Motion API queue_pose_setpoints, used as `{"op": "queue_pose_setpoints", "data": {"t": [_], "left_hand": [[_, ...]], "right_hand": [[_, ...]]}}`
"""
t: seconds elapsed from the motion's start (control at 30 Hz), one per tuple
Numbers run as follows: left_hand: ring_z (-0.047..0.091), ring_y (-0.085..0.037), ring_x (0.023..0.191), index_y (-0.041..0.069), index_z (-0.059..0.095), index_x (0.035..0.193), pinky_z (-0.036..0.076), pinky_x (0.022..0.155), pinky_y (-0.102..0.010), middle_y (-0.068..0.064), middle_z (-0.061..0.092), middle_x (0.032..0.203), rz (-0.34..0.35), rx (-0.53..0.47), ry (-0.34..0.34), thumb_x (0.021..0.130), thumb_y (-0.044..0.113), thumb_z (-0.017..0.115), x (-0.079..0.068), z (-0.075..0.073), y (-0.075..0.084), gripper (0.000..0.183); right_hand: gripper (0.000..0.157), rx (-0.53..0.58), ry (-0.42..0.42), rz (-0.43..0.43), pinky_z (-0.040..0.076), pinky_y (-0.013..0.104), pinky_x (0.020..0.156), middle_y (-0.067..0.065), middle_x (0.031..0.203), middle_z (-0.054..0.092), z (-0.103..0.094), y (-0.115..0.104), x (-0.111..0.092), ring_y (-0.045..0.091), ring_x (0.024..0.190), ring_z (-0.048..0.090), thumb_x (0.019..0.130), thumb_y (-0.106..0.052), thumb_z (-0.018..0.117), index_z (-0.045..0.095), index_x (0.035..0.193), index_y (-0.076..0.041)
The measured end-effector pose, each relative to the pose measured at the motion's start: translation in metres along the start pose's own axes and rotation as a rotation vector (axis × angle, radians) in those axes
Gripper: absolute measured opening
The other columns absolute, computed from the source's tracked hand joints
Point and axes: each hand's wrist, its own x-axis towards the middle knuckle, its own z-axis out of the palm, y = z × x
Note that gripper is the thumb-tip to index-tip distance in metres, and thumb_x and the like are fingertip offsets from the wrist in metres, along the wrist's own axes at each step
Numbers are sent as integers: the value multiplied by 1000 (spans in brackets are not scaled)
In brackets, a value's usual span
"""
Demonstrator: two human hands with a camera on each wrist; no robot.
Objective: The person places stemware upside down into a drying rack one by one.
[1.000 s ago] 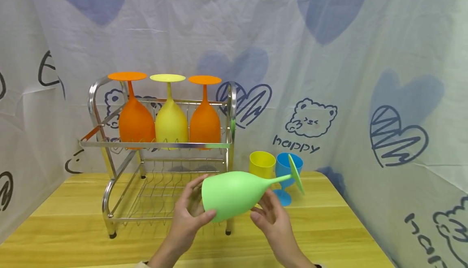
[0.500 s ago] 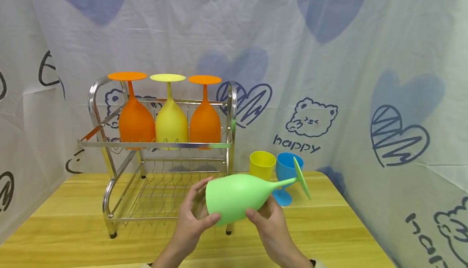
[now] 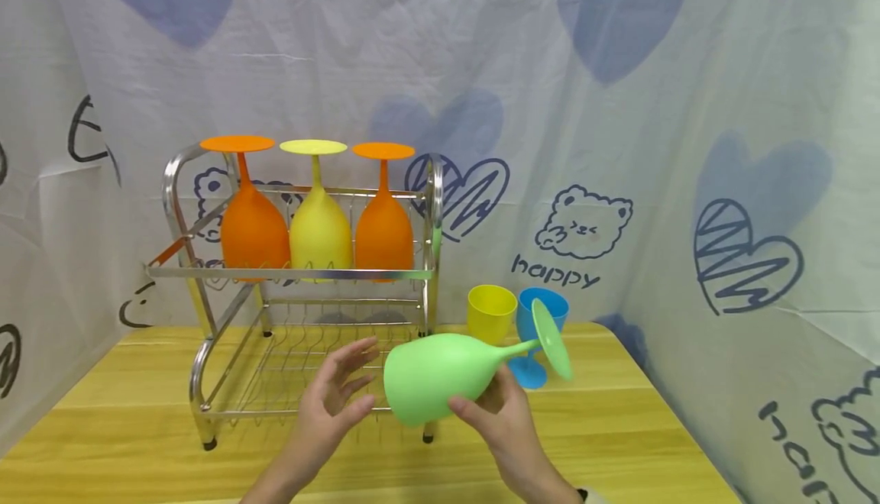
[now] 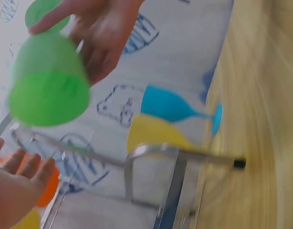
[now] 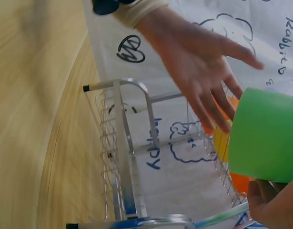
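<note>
A green plastic goblet (image 3: 440, 374) lies sideways in the air in front of the rack, its mouth to the left and its round foot to the right. My right hand (image 3: 502, 428) grips the bowl near the stem, thumb on the front side. Just left of the rim, my left hand (image 3: 330, 405) is apart from the goblet, its fingers spread and loosely bent around nothing. In the left wrist view the goblet's open mouth (image 4: 51, 100) faces the camera. The right wrist view shows a gap between the left hand (image 5: 198, 71) and the bowl.
A two-tier metal dish rack (image 3: 289, 273) stands at left. Upside down on its top tier are an orange goblet (image 3: 254, 233), a yellow goblet (image 3: 320, 233) and another orange goblet (image 3: 383, 237). Behind my right hand, a yellow goblet (image 3: 491, 313) and a blue goblet (image 3: 528, 370) stand upright on the table (image 3: 619, 428).
My left hand has let go of the green goblet and moved left. The goblet, still in my right hand, first shifted slightly right, then back left, and its foot has turned toward the camera.
</note>
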Motion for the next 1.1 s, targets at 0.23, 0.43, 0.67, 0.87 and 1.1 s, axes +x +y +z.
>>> {"op": "queue_pose_setpoints", "data": {"t": [0.23,0.43,0.67,0.87,1.1], "left_hand": [[47,3,115,-1,42,139,42,92,-10,-9,48,137,-245,326,180,97,9,57,-17,-46,5,46],[42,-29,126,2,34,147,41,103,-28,-22,37,145,-359,577,315,100,20,54,-25,-101,8,54],[33,-59,122,-3,28,148,32,95,-72,-35,29,144,-457,781,428,102,18,46,-20,-157,3,54],[39,-46,126,2,25,152,49,92,-42,-29,29,149,-688,681,418,103,31,41,-19,-179,-9,58],[50,7,76,3,43,144,45,61,-16,23,58,101,-770,540,477,99,34,53,-23,-194,-25,56]], "right_hand": [[70,-185,44,-16,42,40,102,13,135,51,-1,10,5,28,119,52,84,-11,73,38,144,-7],[71,-326,51,-101,48,35,95,12,132,54,2,21,9,28,113,56,81,-7,76,41,142,-3],[74,-384,40,-239,51,39,92,15,131,54,11,29,15,33,113,56,75,-1,81,43,138,0],[73,-425,-23,-328,47,43,98,5,128,56,20,39,19,23,115,56,73,-8,84,46,135,-11],[72,-394,-191,-387,48,41,97,6,129,57,39,44,33,22,117,55,75,-6,82,44,136,-11]]}}
